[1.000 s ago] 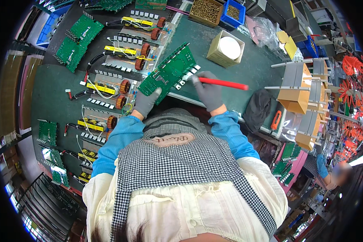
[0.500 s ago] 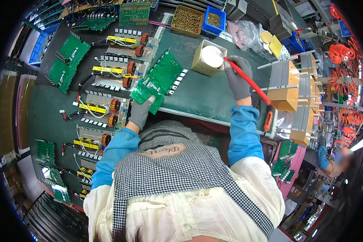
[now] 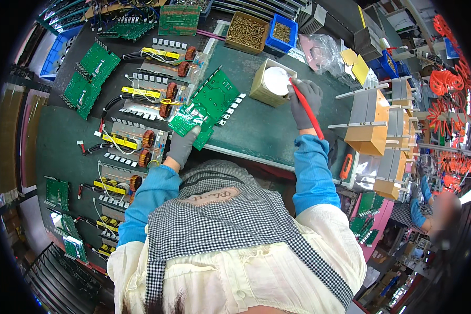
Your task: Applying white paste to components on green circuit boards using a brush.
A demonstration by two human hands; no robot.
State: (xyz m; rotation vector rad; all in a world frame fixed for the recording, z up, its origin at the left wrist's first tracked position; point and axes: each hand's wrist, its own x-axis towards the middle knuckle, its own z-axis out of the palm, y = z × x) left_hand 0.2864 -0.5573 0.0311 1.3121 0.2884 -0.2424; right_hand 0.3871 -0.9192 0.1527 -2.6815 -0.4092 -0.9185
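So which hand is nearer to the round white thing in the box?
The right. The right hand, holding a red stick, is just right of the round white thing; the left hand, gripping a green circuit board, is farther off, toward the lower left.

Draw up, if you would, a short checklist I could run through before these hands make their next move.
1. Left hand grips the green circuit board by its near end: ok.
2. Right hand has hold of the red stick: ok.
3. White components along the board's right edge free of both hands: ok.
4. Stick's upper end touching the white round item in the open box: cannot tell; it is at the rim.
5. Orange cutter clear of both hands: ok.
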